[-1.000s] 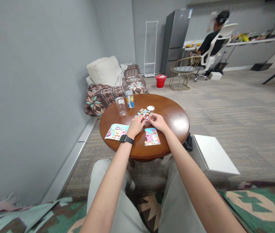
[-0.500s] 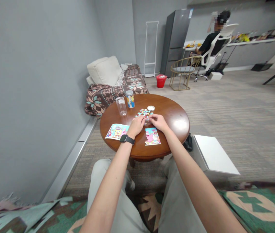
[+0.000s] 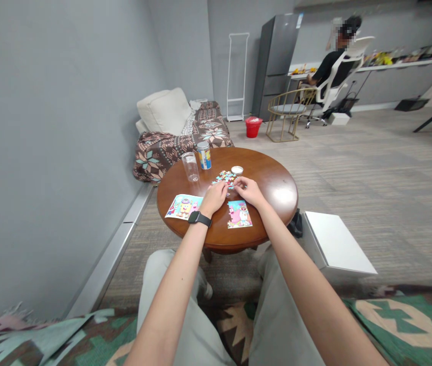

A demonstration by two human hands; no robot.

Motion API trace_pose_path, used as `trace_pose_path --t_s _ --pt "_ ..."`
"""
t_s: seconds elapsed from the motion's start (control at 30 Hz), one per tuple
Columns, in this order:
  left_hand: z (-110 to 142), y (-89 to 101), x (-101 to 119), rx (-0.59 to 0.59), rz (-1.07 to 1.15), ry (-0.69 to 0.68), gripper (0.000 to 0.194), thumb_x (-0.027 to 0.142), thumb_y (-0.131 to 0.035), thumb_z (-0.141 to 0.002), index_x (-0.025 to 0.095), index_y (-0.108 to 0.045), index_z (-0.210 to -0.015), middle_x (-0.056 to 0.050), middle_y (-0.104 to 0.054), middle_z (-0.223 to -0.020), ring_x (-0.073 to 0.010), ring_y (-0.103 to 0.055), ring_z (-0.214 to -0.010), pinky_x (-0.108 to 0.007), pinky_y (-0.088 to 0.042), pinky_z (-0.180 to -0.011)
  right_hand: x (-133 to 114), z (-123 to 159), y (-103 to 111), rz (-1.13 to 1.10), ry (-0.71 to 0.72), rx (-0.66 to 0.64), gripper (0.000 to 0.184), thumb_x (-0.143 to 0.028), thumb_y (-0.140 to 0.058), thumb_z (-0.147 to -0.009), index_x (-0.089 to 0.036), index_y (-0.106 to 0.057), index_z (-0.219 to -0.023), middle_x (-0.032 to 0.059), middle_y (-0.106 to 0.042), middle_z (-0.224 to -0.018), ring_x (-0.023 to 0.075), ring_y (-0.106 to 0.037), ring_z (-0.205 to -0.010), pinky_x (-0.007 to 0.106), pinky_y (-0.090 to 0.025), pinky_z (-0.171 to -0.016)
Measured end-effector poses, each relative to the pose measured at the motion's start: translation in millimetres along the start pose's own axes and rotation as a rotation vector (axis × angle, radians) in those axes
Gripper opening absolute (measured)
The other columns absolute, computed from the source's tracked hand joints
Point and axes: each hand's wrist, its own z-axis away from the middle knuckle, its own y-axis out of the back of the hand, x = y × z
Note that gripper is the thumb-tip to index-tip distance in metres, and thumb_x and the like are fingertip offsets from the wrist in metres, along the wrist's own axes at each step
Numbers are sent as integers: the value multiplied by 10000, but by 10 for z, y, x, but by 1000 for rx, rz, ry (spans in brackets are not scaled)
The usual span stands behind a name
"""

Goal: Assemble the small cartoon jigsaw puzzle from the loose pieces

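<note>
Loose jigsaw puzzle pieces (image 3: pixel 225 176) lie in a small heap on the round brown table (image 3: pixel 269 168). My left hand (image 3: pixel 216 197), with a black watch on the wrist, is at the near edge of the heap, its fingers bent and pressed together. Just right of it, my right hand (image 3: pixel 249 191) is closed in a pinch over the same edge. Anything between the fingertips is too small to make out. Between my forearms lies a joined section of puzzle (image 3: pixel 239 214) with pink and white cartoon figures. A printed picture sheet (image 3: pixel 181 207) lies partly under my left wrist.
Behind the heap are a round white-centred lid (image 3: pixel 237 170), a clear glass (image 3: pixel 190 167) and a tin can (image 3: pixel 204 156). A white box (image 3: pixel 338 241) stands right of the table. Farther off are a red bin (image 3: pixel 253 127) and a seated person (image 3: pixel 328 66).
My right fingertips have shifted slightly up and away from the left ones. My left hand stays nearly in place, and the joined section has not moved.
</note>
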Motion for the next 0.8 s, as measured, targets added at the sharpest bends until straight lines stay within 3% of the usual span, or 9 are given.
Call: trace_pose_path --t_s 0.8 --pt "18 9 1 12 76 22 147 156 -482 -960 198 -618 -999 -59 -726 -957 -219 -667 -895 -340 -480 -881 37 7 0 -49 10 -11 133 -254 -580 -749 -205 -634 -861 30 -685 -819 173 -619 -723 324 -510 -732"
